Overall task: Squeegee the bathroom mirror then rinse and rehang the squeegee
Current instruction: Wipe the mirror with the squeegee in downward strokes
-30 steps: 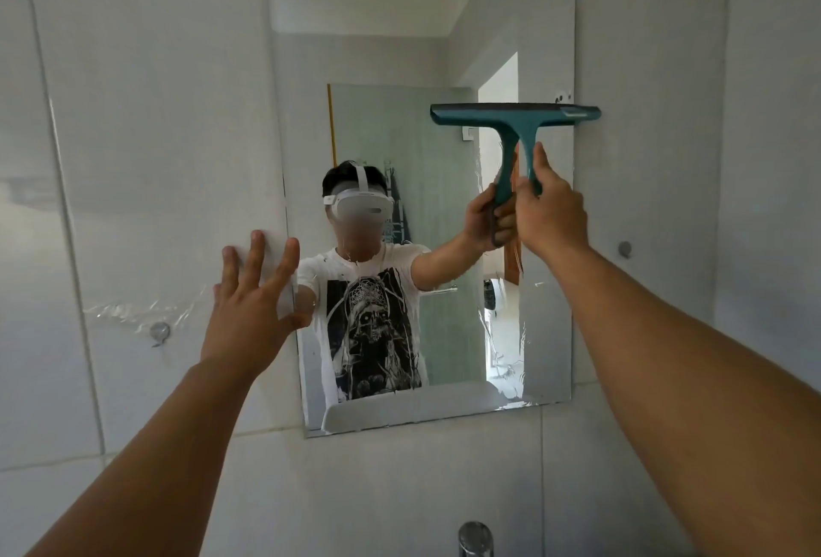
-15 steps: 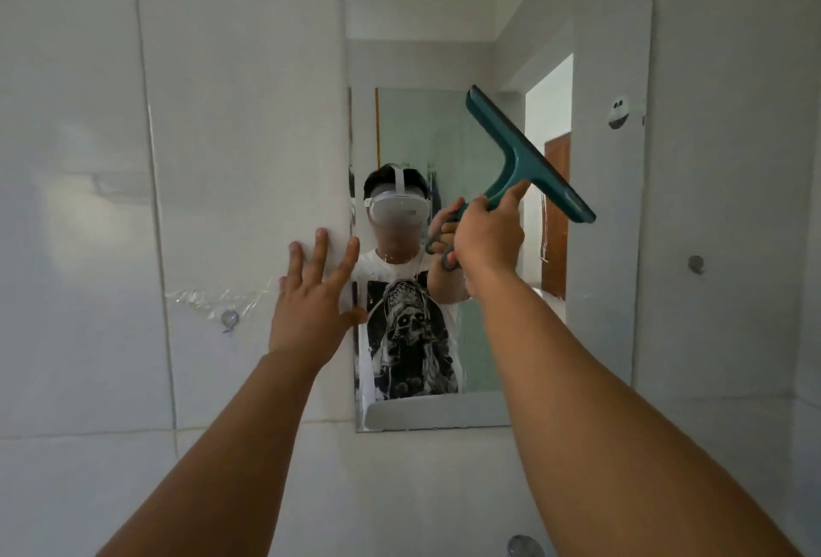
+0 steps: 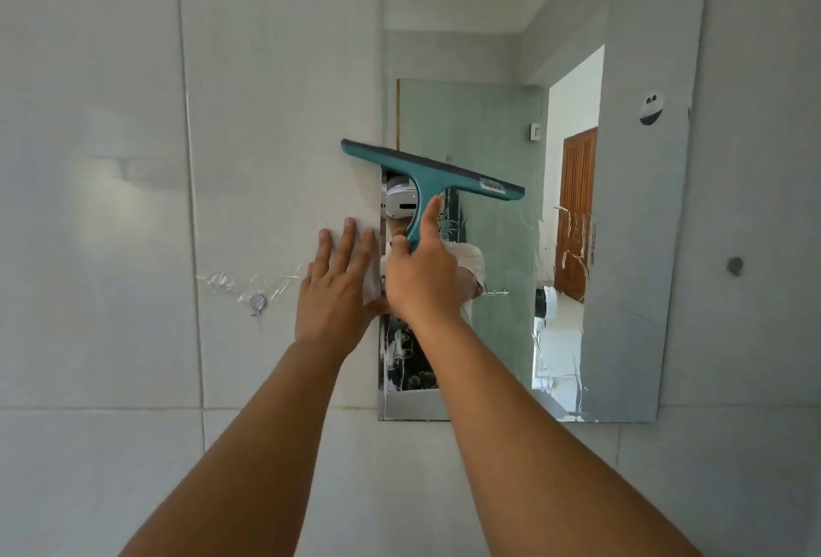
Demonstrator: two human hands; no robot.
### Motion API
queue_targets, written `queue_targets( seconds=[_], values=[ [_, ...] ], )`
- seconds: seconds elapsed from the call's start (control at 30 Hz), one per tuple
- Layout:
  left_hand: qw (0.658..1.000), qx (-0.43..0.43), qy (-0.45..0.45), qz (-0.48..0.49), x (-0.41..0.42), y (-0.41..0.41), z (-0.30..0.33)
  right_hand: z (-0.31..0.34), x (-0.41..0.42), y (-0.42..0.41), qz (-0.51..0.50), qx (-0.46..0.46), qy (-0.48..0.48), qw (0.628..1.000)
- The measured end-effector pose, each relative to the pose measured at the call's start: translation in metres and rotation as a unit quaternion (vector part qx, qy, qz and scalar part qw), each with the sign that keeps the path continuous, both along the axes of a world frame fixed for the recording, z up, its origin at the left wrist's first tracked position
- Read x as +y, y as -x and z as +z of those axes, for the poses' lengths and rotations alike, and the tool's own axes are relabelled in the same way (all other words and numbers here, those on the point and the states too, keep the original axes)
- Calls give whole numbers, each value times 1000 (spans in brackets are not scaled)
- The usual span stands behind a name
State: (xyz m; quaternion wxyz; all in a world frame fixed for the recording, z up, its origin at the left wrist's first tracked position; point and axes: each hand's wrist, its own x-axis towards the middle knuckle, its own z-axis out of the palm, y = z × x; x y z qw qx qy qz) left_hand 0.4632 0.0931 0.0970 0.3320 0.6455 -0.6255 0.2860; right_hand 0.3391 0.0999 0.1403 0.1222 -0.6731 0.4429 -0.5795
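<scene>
A frameless rectangular mirror (image 3: 622,245) hangs on the white tiled wall, with water streaks on its lower right part. My right hand (image 3: 422,276) grips the handle of a teal squeegee (image 3: 431,176). Its blade lies tilted across the mirror's left edge, left end higher and over the tile, right end on the glass. My left hand (image 3: 337,290) rests flat on the tile just left of the mirror's edge, fingers spread, holding nothing. My right hand and the squeegee hide most of my reflection.
A small metal hook (image 3: 257,303) with torn clear tape sits on the tile left of my hands. Another small hook (image 3: 735,265) sits on the wall right of the mirror. White tiles (image 3: 111,156) surround the mirror.
The squeegee has swung from the mirror's upper right to its left edge, and its blade now tilts the other way. My left hand stays on the tile. The view has shifted left.
</scene>
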Motion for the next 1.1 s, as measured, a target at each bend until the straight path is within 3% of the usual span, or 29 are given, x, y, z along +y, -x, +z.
queue_targets(
  seconds=[0.37,0.57,0.73,1.1],
  values=[
    [998,66,15,-16,8,2,0,-14,-14,79,-28,185,44,981],
    [998,51,13,-19,11,-2,4,-10,-11,93,-32,217,55,974],
    [991,79,78,-80,17,-15,12,-11,-12,99,-33,231,63,970],
    [999,-30,3,-20,24,-13,48,-16,-7,117,-50,278,57,957]
  ],
)
